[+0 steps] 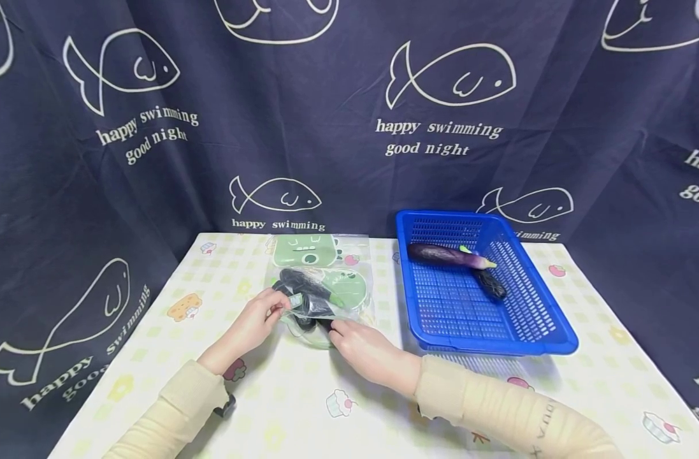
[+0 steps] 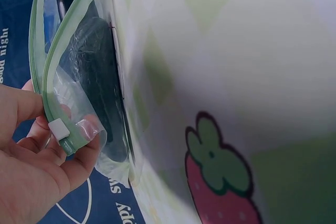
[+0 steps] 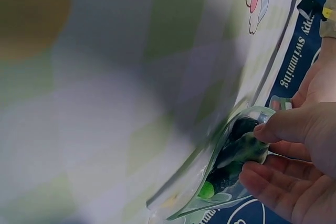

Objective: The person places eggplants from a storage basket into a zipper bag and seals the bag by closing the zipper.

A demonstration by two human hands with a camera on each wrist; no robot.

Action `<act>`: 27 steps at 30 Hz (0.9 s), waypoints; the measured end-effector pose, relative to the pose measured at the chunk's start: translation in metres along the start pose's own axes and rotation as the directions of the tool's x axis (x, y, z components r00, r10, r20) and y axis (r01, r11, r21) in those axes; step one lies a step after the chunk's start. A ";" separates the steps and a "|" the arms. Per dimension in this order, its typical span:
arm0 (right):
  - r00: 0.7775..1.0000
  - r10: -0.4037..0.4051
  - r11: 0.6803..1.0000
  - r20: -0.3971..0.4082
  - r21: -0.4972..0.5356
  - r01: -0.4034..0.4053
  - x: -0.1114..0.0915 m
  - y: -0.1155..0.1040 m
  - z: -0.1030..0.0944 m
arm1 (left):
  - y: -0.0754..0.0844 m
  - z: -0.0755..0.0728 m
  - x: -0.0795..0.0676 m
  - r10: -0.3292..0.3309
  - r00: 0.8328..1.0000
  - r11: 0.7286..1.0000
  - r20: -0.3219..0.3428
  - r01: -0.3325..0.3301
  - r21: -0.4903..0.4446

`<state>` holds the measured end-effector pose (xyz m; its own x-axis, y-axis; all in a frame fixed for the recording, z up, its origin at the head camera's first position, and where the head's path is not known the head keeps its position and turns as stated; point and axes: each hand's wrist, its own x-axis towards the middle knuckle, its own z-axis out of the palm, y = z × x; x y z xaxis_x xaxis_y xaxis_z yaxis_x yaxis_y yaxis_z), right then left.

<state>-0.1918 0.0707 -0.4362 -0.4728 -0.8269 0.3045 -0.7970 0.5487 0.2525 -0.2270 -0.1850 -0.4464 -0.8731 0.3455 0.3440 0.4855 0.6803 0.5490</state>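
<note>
A clear zip bag (image 1: 352, 290) with a green cartoon print lies on the table, its green-edged mouth spread toward me. Inside are several dark long vegetables (image 1: 303, 280); one of them, a dark green bumpy vegetable (image 2: 97, 72), shows through the opening in the left wrist view. My left hand (image 1: 263, 312) pinches the corner of the bag's mouth beside the white slider (image 2: 59, 128). At the other side of the mouth, my right hand (image 1: 363, 350) holds the end of a dark glossy vegetable (image 3: 252, 148) between thumb and fingers. The rest of that vegetable reaches into the bag.
To the right stands a blue plastic basket (image 1: 415, 319) with slotted walls. A purple eggplant (image 1: 441, 255) and a dark wrinkled vegetable (image 1: 490, 284) lie in it. The patterned tablecloth (image 1: 303, 408) extends in front, and a dark blue fish-print curtain (image 1: 349, 127) hangs behind.
</note>
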 end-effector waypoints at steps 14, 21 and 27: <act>0.999 -0.044 0.990 0.021 -0.130 0.046 0.010 0.000 0.006 | 0.000 -0.001 0.001 0.002 1.000 1.000 -0.002 -0.002 -0.004; 0.995 -0.100 0.973 0.018 -0.207 0.102 0.014 0.000 0.011 | 0.000 0.000 0.000 0.013 1.000 1.000 -0.010 -0.013 -0.007; 0.993 -0.119 0.971 0.026 -0.208 0.122 0.017 0.000 0.012 | -0.001 0.000 0.000 0.011 1.000 1.000 -0.010 -0.011 -0.004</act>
<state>-0.2041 0.0552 -0.4418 -0.3839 -0.8894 0.2480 -0.7532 0.4571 0.4730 -0.2268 -0.1858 -0.4466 -0.8671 0.3469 0.3576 0.4956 0.6736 0.5483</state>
